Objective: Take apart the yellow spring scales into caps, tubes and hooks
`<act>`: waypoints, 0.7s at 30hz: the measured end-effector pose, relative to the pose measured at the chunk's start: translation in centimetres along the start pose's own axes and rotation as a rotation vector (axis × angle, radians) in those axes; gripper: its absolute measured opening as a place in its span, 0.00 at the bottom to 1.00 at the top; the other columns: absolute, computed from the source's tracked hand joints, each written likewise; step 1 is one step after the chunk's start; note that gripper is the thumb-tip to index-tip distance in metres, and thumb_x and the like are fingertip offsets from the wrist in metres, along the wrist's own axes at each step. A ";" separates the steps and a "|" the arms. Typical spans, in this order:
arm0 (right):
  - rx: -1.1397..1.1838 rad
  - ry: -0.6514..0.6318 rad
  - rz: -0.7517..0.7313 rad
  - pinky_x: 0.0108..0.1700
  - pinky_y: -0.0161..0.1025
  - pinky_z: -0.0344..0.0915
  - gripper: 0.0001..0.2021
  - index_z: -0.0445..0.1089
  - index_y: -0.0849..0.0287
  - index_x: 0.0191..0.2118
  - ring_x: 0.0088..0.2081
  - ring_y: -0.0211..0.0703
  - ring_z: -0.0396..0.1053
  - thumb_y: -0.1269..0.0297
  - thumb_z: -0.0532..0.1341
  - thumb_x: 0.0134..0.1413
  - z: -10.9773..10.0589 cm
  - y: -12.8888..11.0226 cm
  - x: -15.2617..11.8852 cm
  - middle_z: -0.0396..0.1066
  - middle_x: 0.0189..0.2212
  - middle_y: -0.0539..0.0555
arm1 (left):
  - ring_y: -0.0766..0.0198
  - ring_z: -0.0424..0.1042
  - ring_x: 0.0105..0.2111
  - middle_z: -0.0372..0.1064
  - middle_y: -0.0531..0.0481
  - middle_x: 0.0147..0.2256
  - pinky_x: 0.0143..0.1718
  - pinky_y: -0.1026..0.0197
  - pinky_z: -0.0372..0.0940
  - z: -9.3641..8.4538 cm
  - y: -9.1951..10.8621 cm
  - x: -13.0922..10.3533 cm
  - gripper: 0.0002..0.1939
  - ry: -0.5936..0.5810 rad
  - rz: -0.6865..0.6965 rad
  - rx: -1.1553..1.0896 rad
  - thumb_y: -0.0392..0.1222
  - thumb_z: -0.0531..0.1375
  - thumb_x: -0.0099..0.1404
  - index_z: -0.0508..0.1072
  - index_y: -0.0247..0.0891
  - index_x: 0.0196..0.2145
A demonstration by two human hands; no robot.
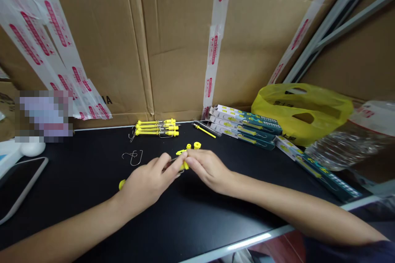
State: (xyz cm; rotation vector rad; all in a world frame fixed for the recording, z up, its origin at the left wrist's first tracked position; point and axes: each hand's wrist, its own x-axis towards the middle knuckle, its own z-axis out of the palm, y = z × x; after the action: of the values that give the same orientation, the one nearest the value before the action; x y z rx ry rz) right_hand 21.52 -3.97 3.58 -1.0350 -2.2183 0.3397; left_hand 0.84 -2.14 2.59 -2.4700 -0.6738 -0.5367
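My left hand (149, 178) is wrapped around a slim yellow plastic tool (185, 165) with thin metal parts, most of it hidden by the fingers. At its yellow end, my right hand (211, 168) pinches with thumb and forefinger, the fingertips of both hands meeting. A yellow cap (122, 183) shows beside my left wrist. Bent wire hooks (133, 157) lie beyond my left hand. Just past the fingertips are a small yellow clip-like piece (180, 152), a small yellow ring (188, 146) and a larger yellow cap (197, 145).
Several yellow tools with hooks (157, 128) lie at the back. A yellow rod (206, 131) is near printed boxes (243, 129). To the right are a yellow plastic bag (277, 107) and a clear bottle (342, 148); a phone (23, 185) lies left. Cardboard (182, 49) stands behind.
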 end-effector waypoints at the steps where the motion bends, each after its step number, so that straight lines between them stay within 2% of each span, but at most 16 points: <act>1: 0.040 -0.010 0.034 0.32 0.34 0.56 0.20 0.57 0.58 0.29 0.27 0.36 0.59 0.56 0.40 0.68 1.1 0.7 -0.5 0.61 0.25 0.50 | 0.68 0.66 0.24 0.63 0.52 0.31 0.19 0.67 0.57 0.6 0.3 -0.4 0.22 -0.053 -0.010 0.006 0.42 0.46 0.71 0.50 0.40 0.61; 3: 0.088 -0.025 0.059 0.32 0.34 0.56 0.19 0.56 0.58 0.29 0.27 0.36 0.58 0.56 0.39 0.68 2.8 1.9 -1.2 0.61 0.26 0.50 | 0.68 0.66 0.23 0.63 0.52 0.31 0.18 0.67 0.55 1.6 0.8 -1.1 0.22 -0.137 -0.028 0.016 0.42 0.46 0.71 0.49 0.39 0.61; 6: 0.124 -0.028 0.036 0.33 0.35 0.57 0.19 0.55 0.58 0.28 0.28 0.37 0.58 0.56 0.39 0.68 3.9 2.8 -1.5 0.60 0.26 0.50 | 0.68 0.67 0.24 0.63 0.52 0.33 0.19 0.67 0.56 2.3 1.0 -1.6 0.23 -0.187 -0.036 0.006 0.42 0.47 0.70 0.50 0.40 0.61; 11: 0.140 -0.038 -0.006 0.33 0.36 0.56 0.17 0.52 0.57 0.28 0.28 0.37 0.55 0.56 0.40 0.67 3.4 2.7 -1.4 0.56 0.26 0.50 | 0.68 0.68 0.23 0.64 0.52 0.34 0.19 0.67 0.57 2.3 0.4 -1.4 0.23 -0.233 -0.035 -0.083 0.44 0.49 0.70 0.50 0.42 0.60; 18: 0.247 -0.199 0.057 0.38 0.37 0.59 0.11 0.53 0.58 0.36 0.33 0.37 0.57 0.57 0.44 0.67 2.4 2.4 -1.4 0.57 0.32 0.51 | 0.66 0.69 0.28 0.64 0.53 0.34 0.24 0.66 0.60 2.2 -1.5 -0.8 0.22 -0.305 0.065 -0.197 0.43 0.50 0.69 0.52 0.42 0.59; 21: 0.234 -0.220 0.048 0.39 0.37 0.59 0.11 0.55 0.59 0.37 0.34 0.37 0.57 0.57 0.47 0.66 2.1 2.5 -1.4 0.59 0.33 0.51 | 0.64 0.68 0.31 0.63 0.53 0.34 0.27 0.65 0.60 2.1 -1.7 -0.8 0.24 -0.345 0.067 -0.206 0.42 0.53 0.68 0.52 0.45 0.59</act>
State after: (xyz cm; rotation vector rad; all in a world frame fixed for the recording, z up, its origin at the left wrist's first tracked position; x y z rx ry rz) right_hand 22.23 -3.26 0.14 -0.9623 -2.2797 0.7470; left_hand -0.24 0.00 1.20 -2.8021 -0.6920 -0.1587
